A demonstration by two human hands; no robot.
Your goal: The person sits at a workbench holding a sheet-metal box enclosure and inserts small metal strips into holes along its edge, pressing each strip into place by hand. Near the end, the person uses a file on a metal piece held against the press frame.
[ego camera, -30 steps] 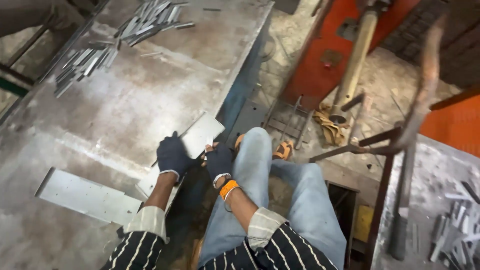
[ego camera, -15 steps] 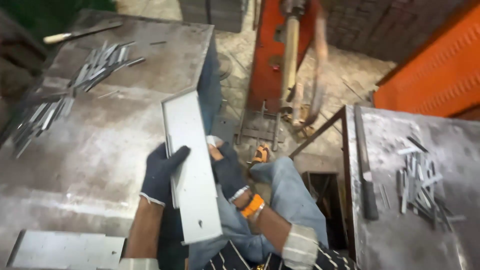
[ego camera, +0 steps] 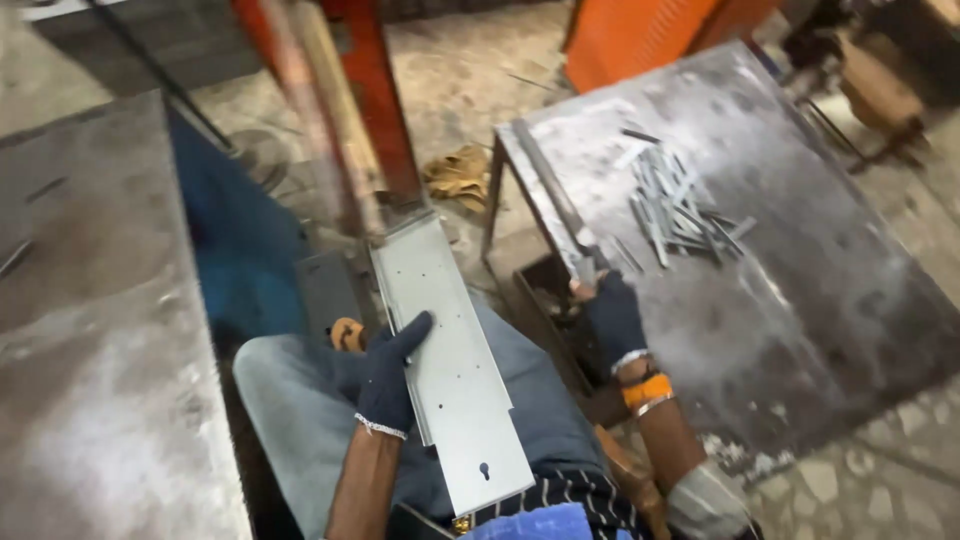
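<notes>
Nearest, the left hand (ego camera: 388, 372), in a dark glove, has its fingers wrapped round the left edge of a long grey metal plate (ego camera: 450, 365) lying across the lap, thumb on top. Right of it, the gloved right hand (ego camera: 612, 318) curls closed around a metal bar (ego camera: 553, 205) at the steel table (ego camera: 850, 300) edge. Farther right, loose metal strips (ego camera: 672, 205) lie piled.

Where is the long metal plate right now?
In the head view, the long metal plate sits centre frame over the person's lap, gripped by the left hand, its far end near the red frame.
</notes>
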